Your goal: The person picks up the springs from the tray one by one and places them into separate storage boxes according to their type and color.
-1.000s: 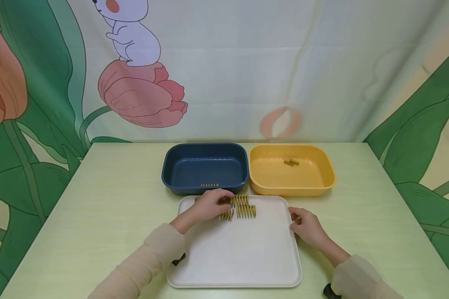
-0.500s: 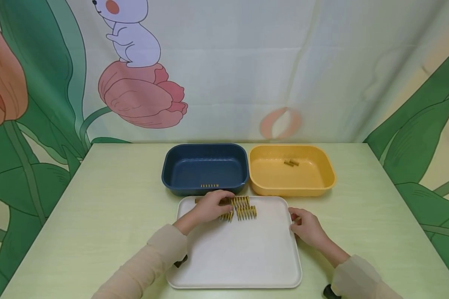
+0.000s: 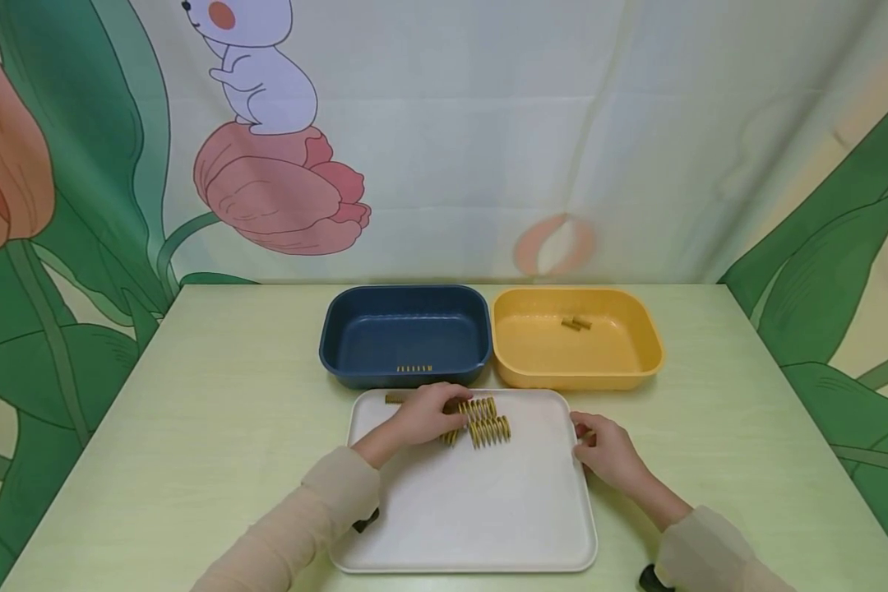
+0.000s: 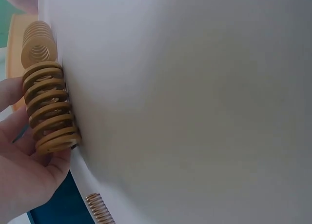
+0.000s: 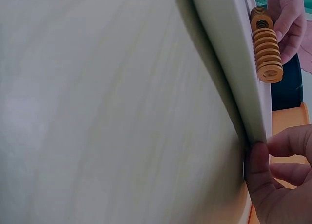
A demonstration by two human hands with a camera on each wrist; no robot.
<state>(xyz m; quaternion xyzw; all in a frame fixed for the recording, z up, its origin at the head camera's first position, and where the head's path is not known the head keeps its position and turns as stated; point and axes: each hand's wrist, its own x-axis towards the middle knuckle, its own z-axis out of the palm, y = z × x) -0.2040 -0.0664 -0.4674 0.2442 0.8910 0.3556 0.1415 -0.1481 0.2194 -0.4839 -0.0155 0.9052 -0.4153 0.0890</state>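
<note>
Springs [image 3: 481, 420], thick yellow coils, lay clustered near the far edge of the white tray [image 3: 481, 518]; the left hand [image 3: 423, 417] lay over the left part of that cluster, its fingers curled against one spring, and the left wrist view showed the thumb and a fingertip [image 4: 10, 93] touching the coils of the spring [image 4: 48, 107] as it lay on the tray's surface [image 4: 195, 102]; whether the fingers truly pinched it or only rested against it could not be told for certain, though they curled round it. One thinner spring [image 3: 395, 399] lay apart near the tray's far left corner. The right hand [image 3: 608, 450] was at the tray's right edge, fingers curled; the right wrist view showed a fingertip [image 5: 258, 170] pressed against the tray's rim [image 5: 229, 72], gripping it.

Just beyond the tray stood a dark blue bin [image 3: 405, 334] and a yellow bin [image 3: 577, 337], side by side and touching; a thin spring [image 3: 414, 368] lay in the blue bin by its near wall, and two short pieces [image 3: 575, 323] lay in the yellow bin toward its far side. All stood on a pale green table [image 3: 215, 386], before a curtain printed with leaves and flowers [image 3: 281, 189].
</note>
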